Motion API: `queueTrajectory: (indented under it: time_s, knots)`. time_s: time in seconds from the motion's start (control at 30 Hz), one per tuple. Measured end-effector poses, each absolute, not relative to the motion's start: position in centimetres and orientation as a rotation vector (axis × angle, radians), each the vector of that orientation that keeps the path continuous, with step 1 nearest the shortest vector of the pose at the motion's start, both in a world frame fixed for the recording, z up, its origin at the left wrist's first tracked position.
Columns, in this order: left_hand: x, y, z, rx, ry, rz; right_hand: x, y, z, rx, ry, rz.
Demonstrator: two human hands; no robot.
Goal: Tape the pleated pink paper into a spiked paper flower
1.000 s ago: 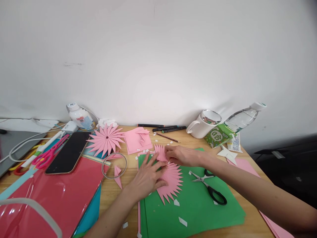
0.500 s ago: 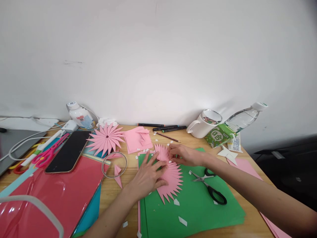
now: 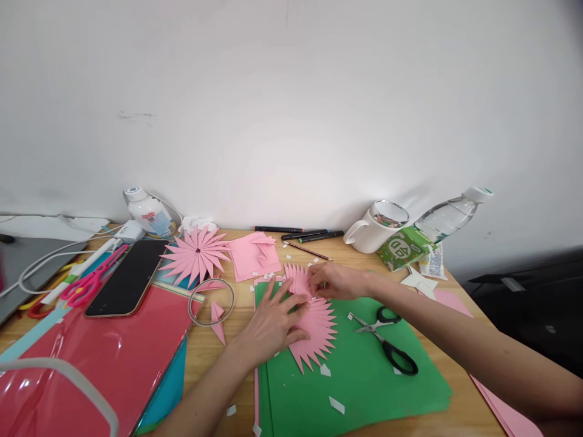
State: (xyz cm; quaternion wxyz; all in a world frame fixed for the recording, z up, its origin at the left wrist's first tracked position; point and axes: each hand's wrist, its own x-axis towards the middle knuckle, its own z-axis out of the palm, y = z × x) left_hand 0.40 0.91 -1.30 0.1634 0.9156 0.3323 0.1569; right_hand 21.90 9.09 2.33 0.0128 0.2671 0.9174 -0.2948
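A pink folded-paper fan with many pointed tips [image 3: 319, 325] lies on a stack of green paper [image 3: 355, 382]. My left hand [image 3: 277, 318] rests on its left side with fingers spread, pressing it flat. At the upper part of the fan, my right hand [image 3: 334, 280] has its fingertips pinched together close to a small white bit at the fan's inner edge; what lies between them is hidden. Black-handled scissors [image 3: 380, 334] lie partly open on the green paper, right of the fan. White paper scraps [image 3: 336, 405] are scattered nearby.
A pink paper star [image 3: 197, 252], a tape roll [image 3: 190, 312] and a phone [image 3: 130, 276] lie to the left. Markers [image 3: 316, 234] and a pencil [image 3: 310, 250] lie by the wall. A white mug [image 3: 364, 233], a green box [image 3: 403, 249] and a bottle [image 3: 450, 215] stand back right.
My right hand and forearm have shifted very slightly at the fan's upper part. My left hand stays where it was on the fan.
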Motion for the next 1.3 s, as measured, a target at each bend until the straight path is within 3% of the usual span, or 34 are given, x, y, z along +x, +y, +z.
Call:
queueTrajectory:
  time_s: [1.3]
  knots:
    - [0.4,0.9,-0.8,2.589,0.957,0.413,21.5,10.1,2.9,0.721,2.787,-1.034]
